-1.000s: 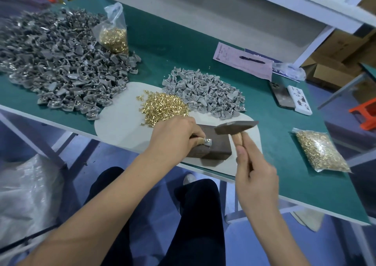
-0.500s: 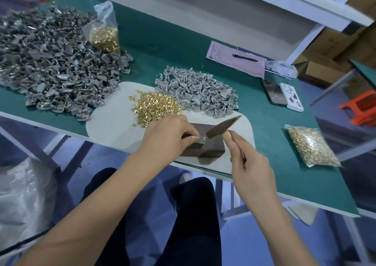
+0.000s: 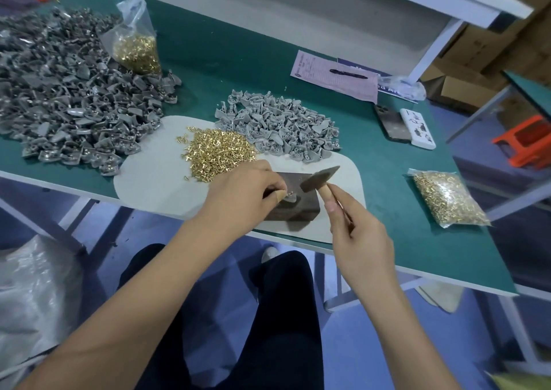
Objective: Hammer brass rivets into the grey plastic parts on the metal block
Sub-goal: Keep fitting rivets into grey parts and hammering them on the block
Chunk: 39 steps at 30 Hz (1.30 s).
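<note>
A dark metal block (image 3: pixel 298 210) sits on a pale mat (image 3: pixel 155 181) at the table's near edge. My left hand (image 3: pixel 238 195) pinches a small grey plastic part (image 3: pixel 290 198) with a brass rivet on top of the block. My right hand (image 3: pixel 357 240) grips the wooden handle of a small hammer (image 3: pixel 319 178); its head hangs tilted just above and right of the part. A loose heap of brass rivets (image 3: pixel 217 154) lies on the mat behind my left hand. A pile of light grey parts (image 3: pixel 277 127) lies beyond the block.
A big heap of darker grey parts (image 3: pixel 68 100) fills the left of the green table (image 3: pixel 238 61), with a bag of rivets (image 3: pixel 137 46) on it. Another rivet bag (image 3: pixel 447 198) lies right. A paper with a pen (image 3: pixel 334 75), a phone (image 3: pixel 390 124) and a white box (image 3: pixel 417 128) are farther back.
The hammer head came down toward the part and is now lifted a little and tilted. My left hand stays on the part on the block. The camera shifted slightly.
</note>
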Available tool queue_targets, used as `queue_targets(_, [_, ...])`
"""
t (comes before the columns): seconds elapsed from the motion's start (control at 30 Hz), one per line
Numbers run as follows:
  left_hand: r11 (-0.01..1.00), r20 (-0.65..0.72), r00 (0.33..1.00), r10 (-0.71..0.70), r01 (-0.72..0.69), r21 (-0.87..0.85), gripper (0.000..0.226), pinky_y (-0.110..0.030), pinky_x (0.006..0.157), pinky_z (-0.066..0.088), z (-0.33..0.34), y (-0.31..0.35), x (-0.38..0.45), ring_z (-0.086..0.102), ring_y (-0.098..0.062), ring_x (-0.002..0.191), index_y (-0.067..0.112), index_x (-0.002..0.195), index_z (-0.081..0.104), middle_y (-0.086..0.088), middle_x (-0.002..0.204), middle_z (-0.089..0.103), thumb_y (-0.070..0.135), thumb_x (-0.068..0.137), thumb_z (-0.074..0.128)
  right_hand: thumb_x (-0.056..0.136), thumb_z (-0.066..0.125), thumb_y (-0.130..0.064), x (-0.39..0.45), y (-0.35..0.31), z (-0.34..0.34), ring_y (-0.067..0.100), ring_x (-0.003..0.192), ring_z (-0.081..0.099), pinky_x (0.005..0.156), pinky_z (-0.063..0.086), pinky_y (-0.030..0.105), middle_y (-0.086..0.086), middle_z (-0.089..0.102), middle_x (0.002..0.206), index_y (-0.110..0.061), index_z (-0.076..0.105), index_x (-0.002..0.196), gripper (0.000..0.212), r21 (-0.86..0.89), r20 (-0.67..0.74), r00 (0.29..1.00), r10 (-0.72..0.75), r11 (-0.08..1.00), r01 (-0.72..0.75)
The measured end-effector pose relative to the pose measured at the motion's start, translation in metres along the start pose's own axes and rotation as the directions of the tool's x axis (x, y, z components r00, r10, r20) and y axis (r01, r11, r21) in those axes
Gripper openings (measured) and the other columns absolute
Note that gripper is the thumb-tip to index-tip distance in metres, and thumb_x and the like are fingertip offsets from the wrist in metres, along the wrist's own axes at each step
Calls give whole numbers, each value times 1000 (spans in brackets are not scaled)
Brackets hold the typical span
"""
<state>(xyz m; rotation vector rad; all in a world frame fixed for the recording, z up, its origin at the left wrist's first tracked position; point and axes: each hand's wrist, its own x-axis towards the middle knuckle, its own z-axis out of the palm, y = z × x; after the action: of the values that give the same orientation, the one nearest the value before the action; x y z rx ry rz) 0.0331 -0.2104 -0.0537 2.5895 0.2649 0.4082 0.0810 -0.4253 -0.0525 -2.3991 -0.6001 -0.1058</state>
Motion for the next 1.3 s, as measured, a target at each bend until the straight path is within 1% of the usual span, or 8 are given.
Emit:
queue_targets(0.13, [993,-62,996,65,-59,106,18,-31,69,47,3,5,-3,55,-11,104,40,106,71,15,100,61,47,97,56,102,42,-52,-10,7,5,-4,101,62,75,47,16,-38,63,113,-61,46,136,35,-34,-68,989,-131,991,129])
queue_targets(0.27, [981,-60,988,141,-132,141,21,-31,70,48,1,0,-2,53,-14,102,40,114,72,16,104,67,43,98,58,106,48,-32,-10,26,1,12,73,56,52,46,30,-10,61,94,-40,54,144,39,-137,-71,904,-422,902,410])
queue_targets(0.4, [978,-54,983,176,-169,118,19,-33,70,49,-2,-2,-2,55,-16,96,37,111,75,15,101,69,36,96,63,104,57,-23,-2,39,-8,19,62,50,53,42,32,-2,60,88,-30,61,139,36,-189,-79,790,-609,787,587])
queue_targets(0.77, [974,-38,982,185,-178,138,19,-29,62,45,-3,-3,0,55,-15,96,42,110,74,16,99,68,41,96,61,104,57,-28,5,40,-7,17,59,49,49,40,29,-6,59,83,-33,63,138,35,-255,-1,759,-651,734,630])
queue_targets(0.9, [980,-54,986,160,-152,127,18,-25,57,34,-3,-2,-1,54,-11,97,43,106,74,18,96,66,44,94,60,105,51,-31,0,33,-9,14,59,50,45,40,27,-9,60,87,-31,64,137,34,-212,-79,845,-528,838,503])
queue_targets(1.03, [990,-78,992,101,-92,110,14,-30,63,47,0,3,-2,55,-10,96,37,94,72,16,90,64,44,91,61,104,34,-51,-1,20,-13,6,84,59,60,45,28,-20,63,98,-45,57,131,36,-112,-65,988,-140,985,132])
queue_targets(1.2, [999,-109,994,17,-14,34,8,-29,67,48,3,4,-5,52,-7,93,34,90,70,15,85,60,36,85,64,98,47,-62,11,17,-19,10,76,62,66,48,35,-10,65,80,-46,58,123,31,190,78,981,176,964,-188])
queue_targets(1.3, [999,-139,990,-19,14,-31,6,-29,67,49,1,1,-7,53,-6,91,33,86,69,17,83,59,34,81,66,99,45,-56,18,27,-13,22,87,63,71,44,37,-13,67,92,-41,57,121,29,-72,-72,965,253,963,-258])
